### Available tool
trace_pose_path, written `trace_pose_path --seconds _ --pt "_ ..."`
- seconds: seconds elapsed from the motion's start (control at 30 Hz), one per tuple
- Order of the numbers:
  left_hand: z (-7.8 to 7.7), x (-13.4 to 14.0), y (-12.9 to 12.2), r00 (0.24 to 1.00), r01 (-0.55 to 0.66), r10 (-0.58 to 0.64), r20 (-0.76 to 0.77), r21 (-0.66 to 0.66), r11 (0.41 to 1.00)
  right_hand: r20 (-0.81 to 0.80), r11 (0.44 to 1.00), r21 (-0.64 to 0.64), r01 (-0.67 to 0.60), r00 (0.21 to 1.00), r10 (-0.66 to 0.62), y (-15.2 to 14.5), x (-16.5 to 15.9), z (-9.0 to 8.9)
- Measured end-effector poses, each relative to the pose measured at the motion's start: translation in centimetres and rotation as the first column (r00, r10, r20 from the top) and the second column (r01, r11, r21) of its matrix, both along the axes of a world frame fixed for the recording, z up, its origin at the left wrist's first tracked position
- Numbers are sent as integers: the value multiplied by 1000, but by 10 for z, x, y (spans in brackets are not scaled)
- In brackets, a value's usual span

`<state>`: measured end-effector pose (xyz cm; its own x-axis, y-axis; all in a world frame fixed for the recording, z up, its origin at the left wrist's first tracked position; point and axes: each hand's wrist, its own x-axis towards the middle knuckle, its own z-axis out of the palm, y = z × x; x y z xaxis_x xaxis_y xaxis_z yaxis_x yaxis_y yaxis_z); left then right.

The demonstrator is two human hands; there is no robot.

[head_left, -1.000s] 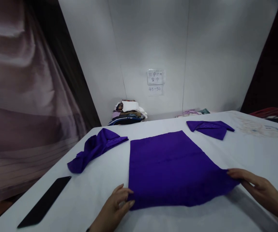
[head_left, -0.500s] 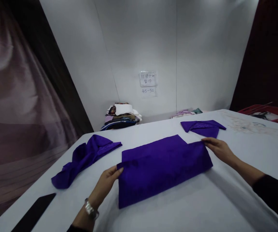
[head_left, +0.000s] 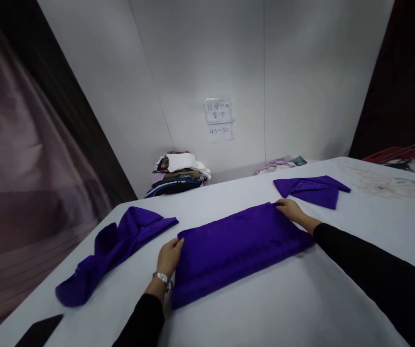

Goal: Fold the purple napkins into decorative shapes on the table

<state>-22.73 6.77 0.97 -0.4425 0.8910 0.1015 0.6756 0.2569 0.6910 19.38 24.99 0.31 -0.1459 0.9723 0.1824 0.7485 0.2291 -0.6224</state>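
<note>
- Currently, the left hand (head_left: 169,254) pinches the far left corner of a folded purple napkin (head_left: 241,246), the thumb on top and the fingers closed up against it.
- The right hand (head_left: 290,210) grips the same napkin at its far right corner, thumb and fingertips drawn together on the edge; hands set well apart, one at each end.
- Napkin location: on the near middle of the white tablecloth (head_left: 265,311), between the two arms. It appears doubled over into a broad band, its near edge soft and rounded, its surface slightly rippled.
- Left of it, a second purple napkin (head_left: 111,255) lies crumpled and elongated, its pointed end towards the left hand, not touching it.
- Beyond the right hand, a third purple napkin (head_left: 312,191) lies flat, folded into angular points.
- Noted at the near left: a flat black object (head_left: 40,331), cut off by the frame; its kind cannot be determined.
- A silver-coloured wristband (head_left: 163,279) sits on the left wrist; both forearms wear black sleeves.
- Behind the table, against the pale wall (head_left: 207,53), stands a stack of folded clothes (head_left: 178,174). Above it and to its right, a handwritten sign (head_left: 218,111) is fixed over a slip marked "45-50" (head_left: 221,131).
- At far right, a red basket (head_left: 406,156) is partly visible.
</note>
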Motion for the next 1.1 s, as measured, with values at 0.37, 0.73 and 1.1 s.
trace_pose_path --seconds 0.37,0.73,1.1 --pt "-1 6 8 956 -173 130 -265 -148 974 35 999 0 36 999 -36 31 -9 -15" --pt "-8 -3 16 931 -187 118 -346 -173 967 106 996 -2 95 990 -94 41 -21 -24" --pt "-14 0 8 930 -151 108 -352 -97 984 162 998 6 61 985 -61 44 -10 -37"
